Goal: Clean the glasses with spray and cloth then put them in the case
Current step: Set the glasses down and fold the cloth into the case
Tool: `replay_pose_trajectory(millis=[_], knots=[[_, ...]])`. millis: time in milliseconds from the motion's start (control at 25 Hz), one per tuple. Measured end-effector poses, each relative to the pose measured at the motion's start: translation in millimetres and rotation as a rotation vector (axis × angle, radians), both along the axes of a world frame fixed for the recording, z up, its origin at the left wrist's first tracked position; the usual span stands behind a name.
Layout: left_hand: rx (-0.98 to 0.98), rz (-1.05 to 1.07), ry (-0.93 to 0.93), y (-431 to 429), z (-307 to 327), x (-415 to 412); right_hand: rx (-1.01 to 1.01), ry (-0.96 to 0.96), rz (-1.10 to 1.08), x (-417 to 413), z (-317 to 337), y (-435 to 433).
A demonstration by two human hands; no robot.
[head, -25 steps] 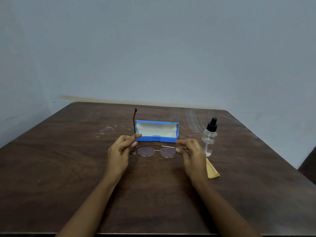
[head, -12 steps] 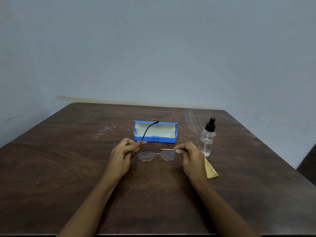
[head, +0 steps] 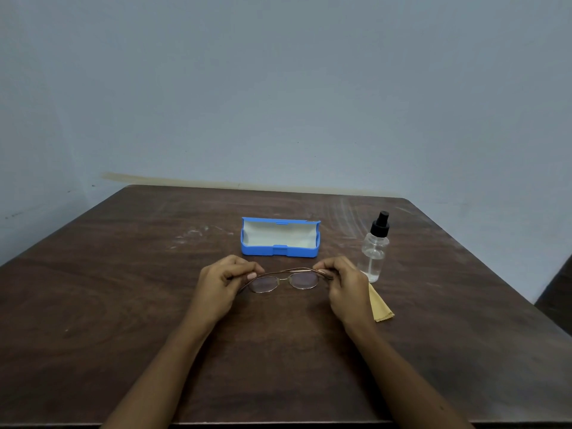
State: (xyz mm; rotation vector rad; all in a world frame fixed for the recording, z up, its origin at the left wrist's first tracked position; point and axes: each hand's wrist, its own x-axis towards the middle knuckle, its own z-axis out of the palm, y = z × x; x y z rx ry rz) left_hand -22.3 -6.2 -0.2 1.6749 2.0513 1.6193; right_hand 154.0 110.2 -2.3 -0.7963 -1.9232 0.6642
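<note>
Brown wood counter across lower half of frame. Left hand just left of ctr, fingers curled, pinching left end of glasses. Glasses in ctr, held betw. both hands just over counter, arms look folded in behind lenses. Blue case just above them in frame, lid open, pale inside. Right hand right of ctr, pinching right end of glasses. Yellow cloth poking out by right hand, flat on counter. Clear spray bottle w/ black top upright, right of case.
</note>
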Motion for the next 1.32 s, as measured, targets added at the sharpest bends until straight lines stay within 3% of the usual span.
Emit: replay_pose_trajectory(millis=[280,600,840,1000,1320], knots=[[0.038,0.033,-0.102,1.2,0.8,1.3,-0.031,0.015,0.004,0.2,3.5,-3.3],[-0.053,0.126,-0.173,2.3,-2.1,-0.9,-0.034,0.028,-0.077,-1.4,1.4,-2.0],[-0.049,0.078,-0.231,2.3,-0.6,-0.3,-0.091,0.102,-0.113,-1.1,-1.5,1.3],[-0.019,0.084,-0.205,1.9,-0.6,0.5,-0.167,0.128,-0.065,-0.9,-3.3,3.0],[0.074,0.062,-0.385,4.2,-4.2,-5.2,-0.344,0.291,0.162,0.1,-1.9,4.7]])
